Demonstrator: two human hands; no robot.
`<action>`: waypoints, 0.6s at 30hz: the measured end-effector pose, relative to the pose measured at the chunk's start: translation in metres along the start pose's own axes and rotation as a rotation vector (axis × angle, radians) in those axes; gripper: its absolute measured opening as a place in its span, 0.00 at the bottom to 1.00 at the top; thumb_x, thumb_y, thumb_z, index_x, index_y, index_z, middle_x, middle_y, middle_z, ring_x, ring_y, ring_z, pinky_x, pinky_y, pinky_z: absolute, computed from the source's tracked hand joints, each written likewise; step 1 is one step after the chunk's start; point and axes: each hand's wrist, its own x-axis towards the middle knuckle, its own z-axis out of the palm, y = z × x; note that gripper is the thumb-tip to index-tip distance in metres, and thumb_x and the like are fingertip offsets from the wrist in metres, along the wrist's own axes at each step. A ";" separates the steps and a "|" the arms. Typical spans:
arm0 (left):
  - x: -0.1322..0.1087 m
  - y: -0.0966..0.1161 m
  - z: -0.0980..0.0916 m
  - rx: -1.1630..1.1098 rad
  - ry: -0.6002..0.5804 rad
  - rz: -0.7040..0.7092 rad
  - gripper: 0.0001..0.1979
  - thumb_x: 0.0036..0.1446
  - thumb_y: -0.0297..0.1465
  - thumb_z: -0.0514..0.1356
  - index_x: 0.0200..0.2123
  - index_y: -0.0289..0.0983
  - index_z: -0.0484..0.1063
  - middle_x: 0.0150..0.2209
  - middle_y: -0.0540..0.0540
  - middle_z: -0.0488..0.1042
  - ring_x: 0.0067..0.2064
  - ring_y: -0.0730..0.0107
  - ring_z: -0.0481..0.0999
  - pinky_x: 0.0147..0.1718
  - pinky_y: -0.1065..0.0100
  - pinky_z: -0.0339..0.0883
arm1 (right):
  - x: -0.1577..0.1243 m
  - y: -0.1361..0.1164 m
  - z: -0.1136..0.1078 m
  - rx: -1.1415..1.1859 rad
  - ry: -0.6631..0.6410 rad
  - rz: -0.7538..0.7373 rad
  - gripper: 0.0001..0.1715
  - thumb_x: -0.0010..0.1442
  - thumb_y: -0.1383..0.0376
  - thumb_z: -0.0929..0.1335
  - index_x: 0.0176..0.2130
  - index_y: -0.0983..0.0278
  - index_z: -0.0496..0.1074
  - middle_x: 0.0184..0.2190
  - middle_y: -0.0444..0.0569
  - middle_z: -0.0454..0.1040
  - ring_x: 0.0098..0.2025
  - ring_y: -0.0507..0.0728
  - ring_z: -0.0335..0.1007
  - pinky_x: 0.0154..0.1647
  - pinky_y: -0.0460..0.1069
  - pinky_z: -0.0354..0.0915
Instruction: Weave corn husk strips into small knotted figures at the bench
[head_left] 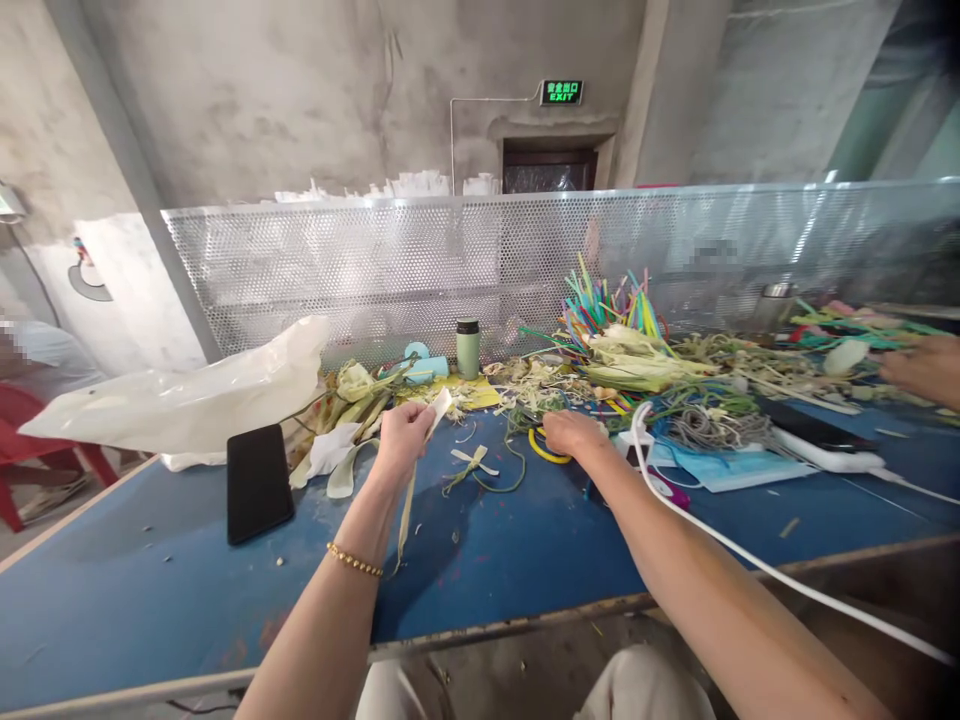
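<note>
A pale strip of dried corn husk [442, 402] is pinched between the thumb and fingers of my left hand [405, 435], with a narrow husk strand [406, 515] hanging below. My right hand [574, 433] is closed at a yellow loop-shaped handle [547, 450], probably of scissors; the rest of the tool is hidden under the hand. Between my hands, a small knotted piece of husk strips [474, 461] lies on the blue table [510, 560], with a thin green cord [506, 487] trailing from it.
A black phone [259, 484] and a plastic bag [202, 390] lie left. Husk scraps [540, 380], a green bottle [468, 350] and colourful sticks [607, 300] stand behind. Right are a blue mask [739, 470], a white cable [720, 545] and another person's hand [926, 370].
</note>
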 end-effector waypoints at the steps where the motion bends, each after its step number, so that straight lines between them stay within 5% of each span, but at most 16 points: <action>1: -0.001 0.000 0.000 0.001 0.001 -0.003 0.13 0.50 0.37 0.59 0.19 0.37 0.66 0.13 0.55 0.62 0.13 0.79 0.56 0.13 0.74 0.46 | 0.001 0.001 0.003 -0.001 -0.011 0.014 0.17 0.52 0.70 0.70 0.44 0.69 0.78 0.45 0.69 0.77 0.52 0.66 0.74 0.51 0.54 0.66; 7: -0.001 0.004 -0.001 -0.026 0.005 -0.046 0.12 0.48 0.37 0.59 0.20 0.35 0.69 0.15 0.53 0.66 0.14 0.78 0.59 0.14 0.74 0.55 | 0.017 0.011 0.007 0.143 -0.013 0.085 0.18 0.49 0.69 0.70 0.43 0.71 0.77 0.47 0.70 0.75 0.52 0.68 0.73 0.47 0.54 0.67; 12: -0.002 0.008 -0.002 -0.090 -0.038 -0.091 0.11 0.45 0.37 0.62 0.24 0.34 0.73 0.21 0.49 0.73 0.18 0.75 0.67 0.19 0.71 0.63 | 0.018 0.014 0.005 0.513 -0.054 0.134 0.05 0.51 0.68 0.68 0.29 0.69 0.74 0.26 0.56 0.76 0.28 0.58 0.75 0.26 0.47 0.64; 18: -0.004 0.010 -0.005 -0.131 -0.031 -0.086 0.15 0.41 0.40 0.66 0.22 0.33 0.72 0.17 0.51 0.68 0.18 0.74 0.67 0.20 0.72 0.60 | 0.007 0.005 -0.002 1.061 -0.199 0.149 0.11 0.55 0.71 0.66 0.23 0.66 0.63 0.14 0.42 0.64 0.14 0.46 0.57 0.15 0.41 0.56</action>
